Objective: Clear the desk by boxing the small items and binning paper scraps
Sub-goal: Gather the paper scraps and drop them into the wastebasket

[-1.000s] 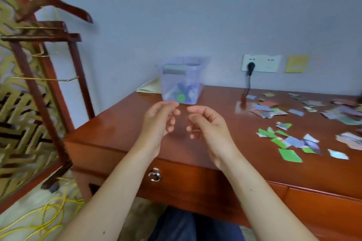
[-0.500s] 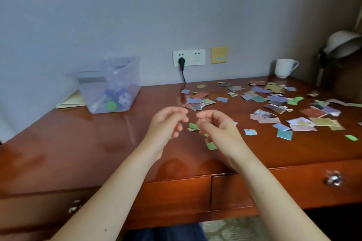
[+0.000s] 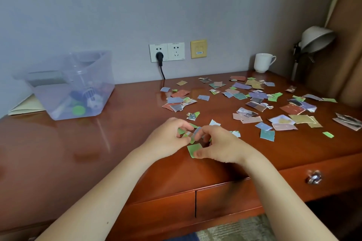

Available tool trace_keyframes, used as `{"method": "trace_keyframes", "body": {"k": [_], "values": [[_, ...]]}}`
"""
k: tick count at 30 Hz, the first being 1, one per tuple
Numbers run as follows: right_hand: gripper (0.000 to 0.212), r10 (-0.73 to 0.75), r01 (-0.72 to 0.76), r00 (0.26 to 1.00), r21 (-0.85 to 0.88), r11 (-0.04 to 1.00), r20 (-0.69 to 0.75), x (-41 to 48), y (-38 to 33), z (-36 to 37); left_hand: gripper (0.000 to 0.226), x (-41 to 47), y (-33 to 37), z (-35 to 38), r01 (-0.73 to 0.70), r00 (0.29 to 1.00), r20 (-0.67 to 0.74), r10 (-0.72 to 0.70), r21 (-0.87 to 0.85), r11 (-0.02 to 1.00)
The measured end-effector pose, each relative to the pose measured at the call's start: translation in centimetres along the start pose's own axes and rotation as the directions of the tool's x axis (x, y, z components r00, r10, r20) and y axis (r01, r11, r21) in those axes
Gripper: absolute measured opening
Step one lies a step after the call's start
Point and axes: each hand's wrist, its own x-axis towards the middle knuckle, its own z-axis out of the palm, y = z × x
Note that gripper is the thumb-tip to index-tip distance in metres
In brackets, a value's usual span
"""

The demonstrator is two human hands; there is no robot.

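Glossy reddish-brown wooden tabletop [image 3: 78,152] fills my view beneath a pale grey wall. Torn coloured paper scraps [image 3: 247,118] in green, blue, rust, mauve and ochre litter its right half, several dozen of them, too many to count exactly; some carry printed pictures. My left hand [image 3: 166,141] and my right hand [image 3: 223,146] meet near the front edge over the nearest scraps. My left fingers [image 3: 182,123] are curled and pinch a few small green and pale bits, and my right fingers [image 3: 209,130] curl onto a bluish piece while the thumb tip presses a green square scrap [image 3: 193,147]. One translucent plastic box [image 3: 78,84] sits at the far left, holding small blue, white and green items. By the wall I count one white ceramic mug [image 3: 263,62], one grey desk lamp [image 3: 315,37], two white wall sockets [image 3: 167,52] with one black plug [image 3: 159,56], and one yellow wall plate [image 3: 198,49]; their print is too small to read
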Motion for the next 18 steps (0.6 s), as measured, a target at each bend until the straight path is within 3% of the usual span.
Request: {"method": "trace_keyframes", "body": {"k": [6, 12, 15, 18], "values": [[0.038, 0.082, -0.072, 0.994, -0.13, 0.989, 0.075, 0.9, -1.0, -0.5, 0.047, 1.4, -0.4, -0.2, 0.015, 0.994, 0.104, -0.035, 0.188, 0.982], [0.044, 0.109, -0.099, 0.991, -0.12, 0.988, 0.076, 1.6, -0.7, -0.5, 0.042, 2.6, -0.1, -1.1, 0.044, 0.975, 0.198, -0.098, 0.263, 0.964], [0.037, 0.066, -0.066, 0.997, -0.008, 0.998, 0.028, 1.6, -0.3, -0.1, 0.032, 2.9, -0.5, -1.0, 0.03, 0.983, 0.173, -0.065, 0.199, 0.98], [0.028, 0.054, -0.05, 0.998, 0.214, 0.976, -0.016, 1.6, -0.1, -0.4, 0.027, 3.1, -0.8, -0.7, 0.045, 0.983, 0.177, -0.041, -0.017, 0.999]]}}
